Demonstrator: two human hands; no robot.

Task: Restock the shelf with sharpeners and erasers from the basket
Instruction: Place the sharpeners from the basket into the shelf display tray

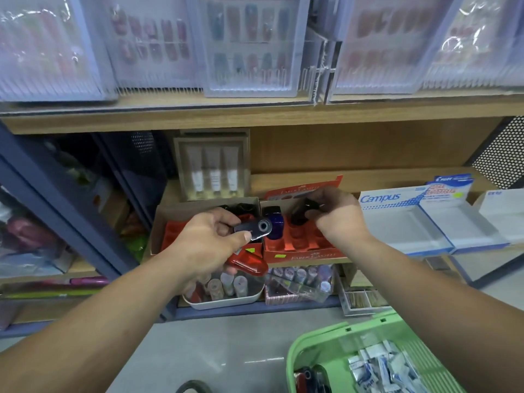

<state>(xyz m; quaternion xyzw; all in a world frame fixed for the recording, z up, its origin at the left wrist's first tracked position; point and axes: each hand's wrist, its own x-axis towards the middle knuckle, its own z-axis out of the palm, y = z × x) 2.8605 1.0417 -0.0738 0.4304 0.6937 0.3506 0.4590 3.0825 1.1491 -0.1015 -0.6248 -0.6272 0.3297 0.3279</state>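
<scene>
Here, left hand [207, 245] tight around grey sharpener [253, 229], right hand [337, 217] around black sharpener [304, 211] above red tray [300, 246], Campus box [402, 222] alongside.

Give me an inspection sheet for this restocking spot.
Surface: wooden shelf holds red display tray, mostly unfilled slots, one blue sharpener seated.
Job's things: green basket at lower right holds wrapped erasers, more sharpeners.
Clutter: white tub of small bottles below.
Hands: left hand grips grey sharpener and red sharpener; right hand pinches black sharpener over tray.
Cables: dark loop at bottom edge, cannot tell what.
Surroundings: nail sets above; Campus boxes to the right.
</scene>
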